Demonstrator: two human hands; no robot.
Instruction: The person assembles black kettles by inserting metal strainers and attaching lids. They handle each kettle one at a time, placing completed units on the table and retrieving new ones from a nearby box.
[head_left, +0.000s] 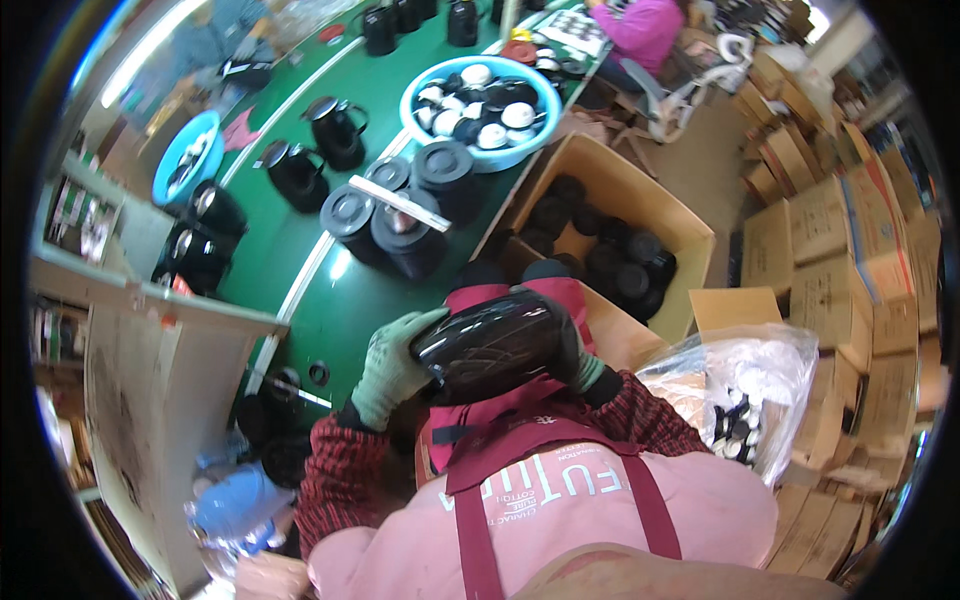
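Observation:
Across my lap lies a glossy black vacuum jug body (490, 345), held sideways between both hands. My left hand (392, 368), in a pale green knit glove, is closed round its left end. On the other end my right hand (578, 362), gloved with a darker palm and a green cuff, grips it; the jug hides part of those fingers. Just beyond, on the green table (340, 290), stand several dark grey cylinders (408, 240) with round tops, and a white strip (400, 203) rests across them. Black jugs with handles (337, 132) stand farther back.
A light blue basin (408, 110) of black and white lids sits on the table; a smaller blue basin (163, 165) is at left. To my right are an open carton (690, 225) of black round parts, a plastic-lined box (795, 400) and stacked cartons (820, 240). Co-workers sit beyond.

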